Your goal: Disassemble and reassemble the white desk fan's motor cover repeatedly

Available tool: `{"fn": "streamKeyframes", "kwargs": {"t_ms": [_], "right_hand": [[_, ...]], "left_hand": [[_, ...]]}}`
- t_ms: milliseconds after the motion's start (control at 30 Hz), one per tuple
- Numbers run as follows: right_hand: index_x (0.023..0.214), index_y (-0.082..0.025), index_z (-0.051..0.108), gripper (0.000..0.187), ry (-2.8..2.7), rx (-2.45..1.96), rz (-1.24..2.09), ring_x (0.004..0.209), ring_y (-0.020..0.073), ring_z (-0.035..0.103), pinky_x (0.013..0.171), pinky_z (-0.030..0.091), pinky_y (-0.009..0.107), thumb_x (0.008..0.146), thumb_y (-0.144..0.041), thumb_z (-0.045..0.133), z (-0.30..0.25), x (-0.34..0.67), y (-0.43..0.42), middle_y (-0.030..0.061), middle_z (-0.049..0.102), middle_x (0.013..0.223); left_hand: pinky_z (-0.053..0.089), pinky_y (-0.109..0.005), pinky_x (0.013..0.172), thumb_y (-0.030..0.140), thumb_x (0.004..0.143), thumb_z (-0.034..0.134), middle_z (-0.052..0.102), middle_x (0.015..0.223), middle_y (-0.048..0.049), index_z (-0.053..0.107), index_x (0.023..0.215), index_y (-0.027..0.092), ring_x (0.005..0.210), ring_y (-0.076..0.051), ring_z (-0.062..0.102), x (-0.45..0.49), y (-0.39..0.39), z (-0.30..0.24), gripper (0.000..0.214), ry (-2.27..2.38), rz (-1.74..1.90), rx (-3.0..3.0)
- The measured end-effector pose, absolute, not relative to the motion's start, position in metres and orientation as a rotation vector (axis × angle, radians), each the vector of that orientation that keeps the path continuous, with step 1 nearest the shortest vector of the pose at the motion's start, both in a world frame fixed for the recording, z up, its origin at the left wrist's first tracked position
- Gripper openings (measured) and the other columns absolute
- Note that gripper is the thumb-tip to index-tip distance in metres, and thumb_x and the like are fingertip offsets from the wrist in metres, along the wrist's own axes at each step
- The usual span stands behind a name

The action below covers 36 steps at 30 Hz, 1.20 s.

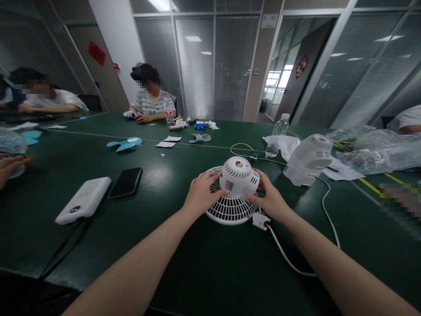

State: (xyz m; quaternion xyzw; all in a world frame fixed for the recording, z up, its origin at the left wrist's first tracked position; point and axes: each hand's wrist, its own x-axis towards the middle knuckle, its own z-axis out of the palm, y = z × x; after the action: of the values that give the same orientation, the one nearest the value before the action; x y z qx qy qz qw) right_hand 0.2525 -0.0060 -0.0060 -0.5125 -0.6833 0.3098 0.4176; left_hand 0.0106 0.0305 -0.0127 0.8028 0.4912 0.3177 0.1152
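Note:
In the head view a white fan motor housing [239,177] sits over a round white fan grille [230,213] that lies flat on the green table. My left hand [205,193] grips the housing from its left side, thumb at the front. On the opposite side my right hand [269,197] holds the same housing, with its fingertips partly hidden behind. By the grille's right edge lies a small white box-like part [261,220], from which a white cable [286,259] runs beneath my right forearm.
A white fan base [309,160] stands to the right beside a water bottle [278,134] and clear plastic bags [378,147]. Leftward lie a phone [126,182], a white power bank [83,199] and blue fan blades [125,143]. Other people sit around the green table [158,210].

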Motion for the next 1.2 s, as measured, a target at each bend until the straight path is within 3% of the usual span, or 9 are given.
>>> {"fn": "streamKeyframes", "kwargs": {"t_ms": [333,533,600,733,800,900,1067,1200], "right_hand": [[0.139,-0.029,0.034,0.079,-1.712,-1.359,0.578,0.119,0.0289,0.054,0.100,0.046,0.049,0.070,-0.028,0.073,-0.011,0.241,-0.012,0.0083,0.054,0.132],[0.139,-0.025,0.035,0.084,-1.618,-1.475,0.391,0.114,0.0317,0.056,0.096,0.046,0.052,0.067,-0.038,0.076,-0.019,0.242,-0.009,0.0123,0.058,0.125],[0.136,-0.022,0.037,0.078,-1.623,-1.429,0.439,0.109,0.0306,0.058,0.094,0.047,0.050,0.069,-0.041,0.074,-0.018,0.247,-0.009,0.0131,0.059,0.122],[0.121,-0.022,0.050,0.040,-1.526,-1.259,0.691,0.096,0.0242,0.064,0.086,0.052,0.042,0.084,-0.037,0.054,-0.011,0.251,-0.014,0.0084,0.066,0.106],[0.113,-0.021,0.054,0.031,-1.451,-1.246,0.805,0.087,0.0229,0.067,0.081,0.053,0.041,0.084,-0.032,0.048,-0.006,0.248,-0.018,0.0061,0.069,0.094],[0.108,-0.020,0.056,0.029,-1.439,-1.251,0.951,0.080,0.0226,0.070,0.078,0.054,0.041,0.081,-0.025,0.049,0.003,0.238,-0.027,0.0051,0.072,0.088],[0.106,-0.021,0.059,0.028,-1.572,-1.195,1.120,0.095,0.0236,0.070,0.083,0.054,0.040,0.079,-0.020,0.053,0.013,0.227,-0.038,0.0080,0.070,0.110],[0.106,-0.023,0.061,0.031,-1.719,-1.189,1.137,0.101,0.0228,0.068,0.085,0.055,0.040,0.078,-0.014,0.051,0.015,0.226,-0.041,0.0055,0.070,0.108]], "left_hand": [[0.042,-0.050,0.103,0.040,0.081,0.065,0.058,0.129,-0.0078,0.058,0.121,0.023,0.119,-0.028,0.054,0.009,0.031,-0.014,0.045,1.361,0.993,2.316],[0.050,-0.046,0.090,0.038,0.083,0.063,0.062,0.108,-0.0050,0.060,0.099,0.021,0.103,-0.024,0.059,0.013,0.019,-0.006,0.024,1.388,1.081,2.282],[0.050,-0.042,0.089,0.034,0.086,0.059,0.063,0.105,-0.0039,0.060,0.097,0.022,0.101,-0.022,0.060,0.014,0.017,-0.004,0.017,1.280,1.047,2.312],[0.050,-0.039,0.090,0.029,0.088,0.055,0.063,0.107,-0.0038,0.059,0.098,0.022,0.101,-0.021,0.060,0.014,0.017,-0.005,0.013,1.175,1.018,2.319],[0.049,-0.038,0.090,0.028,0.088,0.054,0.064,0.105,-0.0038,0.059,0.098,0.022,0.100,-0.021,0.060,0.013,0.022,-0.008,0.013,1.226,1.056,2.269],[0.049,-0.037,0.091,0.028,0.089,0.051,0.065,0.105,-0.0038,0.060,0.099,0.022,0.100,-0.020,0.061,0.009,0.031,-0.015,0.015,1.311,1.107,2.163],[0.048,-0.036,0.094,0.030,0.092,0.046,0.067,0.113,-0.0036,0.063,0.108,0.023,0.105,-0.020,0.062,0.003,0.046,-0.024,0.024,1.313,1.137,2.009],[0.049,-0.036,0.093,0.029,0.092,0.044,0.069,0.113,-0.0020,0.064,0.110,0.024,0.106,-0.020,0.063,0.001,0.050,-0.029,0.028,1.282,1.143,1.948]]}}
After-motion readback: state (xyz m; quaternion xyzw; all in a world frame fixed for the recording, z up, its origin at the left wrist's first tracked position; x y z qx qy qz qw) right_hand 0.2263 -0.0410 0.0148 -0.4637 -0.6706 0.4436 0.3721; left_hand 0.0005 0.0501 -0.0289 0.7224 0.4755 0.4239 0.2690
